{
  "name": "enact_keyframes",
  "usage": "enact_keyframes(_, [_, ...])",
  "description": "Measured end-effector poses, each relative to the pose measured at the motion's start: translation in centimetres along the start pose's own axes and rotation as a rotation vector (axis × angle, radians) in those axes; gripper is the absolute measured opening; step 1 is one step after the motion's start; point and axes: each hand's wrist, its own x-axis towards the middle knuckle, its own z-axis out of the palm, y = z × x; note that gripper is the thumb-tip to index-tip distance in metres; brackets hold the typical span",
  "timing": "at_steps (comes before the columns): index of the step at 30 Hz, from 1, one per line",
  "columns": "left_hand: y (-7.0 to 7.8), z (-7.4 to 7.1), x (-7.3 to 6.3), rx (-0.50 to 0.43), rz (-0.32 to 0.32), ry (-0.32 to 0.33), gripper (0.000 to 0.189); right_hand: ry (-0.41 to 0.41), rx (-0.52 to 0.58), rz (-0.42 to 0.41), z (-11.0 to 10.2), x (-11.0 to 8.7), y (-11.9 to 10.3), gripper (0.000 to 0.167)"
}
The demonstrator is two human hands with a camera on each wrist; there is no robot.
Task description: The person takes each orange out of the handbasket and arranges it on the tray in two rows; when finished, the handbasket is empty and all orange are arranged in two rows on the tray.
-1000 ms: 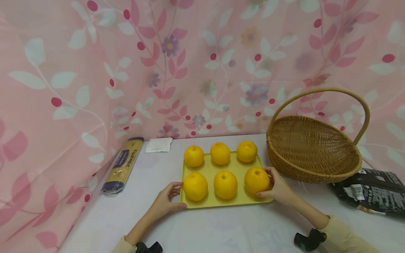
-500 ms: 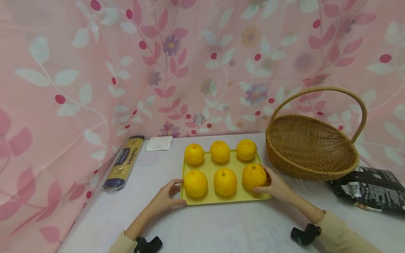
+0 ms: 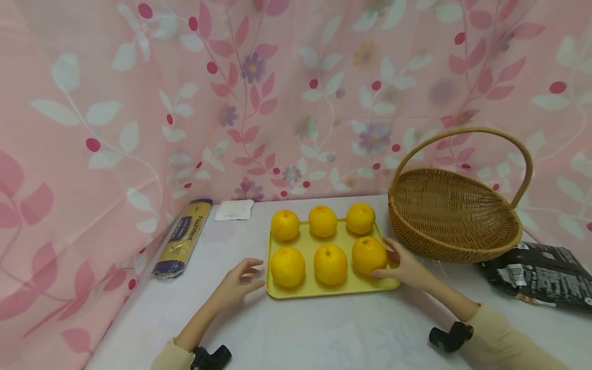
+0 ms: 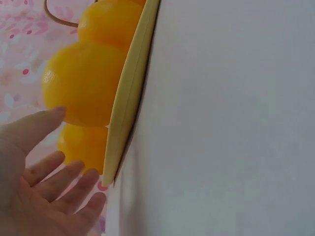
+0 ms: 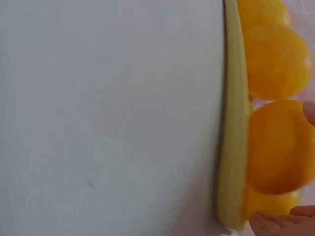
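Note:
In the head view, a yellow tray [image 3: 307,251] bears several oranges in two rows. My left hand [image 3: 238,282] is off the tray's left edge, fingers loosely bent around nothing. The left wrist view shows that same hand [image 4: 39,191] with fingers spread beside the tray side [image 4: 129,88]. At the front right corner, my right hand [image 3: 409,270] is around the nearest orange [image 3: 368,256], thumb in front of it and fingers to its right. The right wrist view has a fingertip by this orange [image 5: 280,147]; most of the hand is outside that view.
A wicker basket [image 3: 462,249] with a tall handle stands at the back right, beside a black printed bag [image 3: 541,277]. A spaghetti pack [image 3: 182,241] lies at the left, near a small white packet [image 3: 233,210]. Floral cloth [image 3: 296,103] hangs behind.
My left hand has let go of the tray's left edge and moved slightly left. The front right orange has shifted a little to the left, with my right hand staying beside it.

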Motion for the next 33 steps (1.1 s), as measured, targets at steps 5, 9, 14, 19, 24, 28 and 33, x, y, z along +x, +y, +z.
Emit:
enact_keyframes(5, [0.5,-1.0,0.6,0.1,0.089,0.136,0.036,0.018,-0.092,-0.13,-1.9,-0.1,-2.2,0.077])
enact_keyframes(9, [0.9,-1.9,1.7,0.141,0.152,0.2,0.035,-0.022,-0.211,-0.232,-1.1,2.4,-2.9,0.072])
enact_keyframes(14, [0.4,-1.2,2.2,0.06,0.135,0.246,0.034,-0.063,-0.265,-0.322,1.6,5.7,-2.4,0.06])
enact_keyframes(19, [-0.6,-0.1,1.2,0.029,0.036,0.204,0.035,-0.099,-0.302,-0.299,2.0,6.3,-2.8,0.065])
enact_keyframes(24, [-2.0,0.5,0.0,0.002,-0.084,0.103,0.04,-0.136,-0.393,-0.217,1.1,4.5,-2.5,0.077])
enact_keyframes(28, [-2.4,0.7,0.0,-0.02,-0.128,0.063,0.044,-0.024,-0.342,-0.22,0.8,3.3,-1.6,0.07])
enact_keyframes(33, [-2.8,1.0,0.1,-0.049,-0.146,0.087,0.041,0.058,-0.123,-0.244,0.7,2.0,-0.2,0.077])
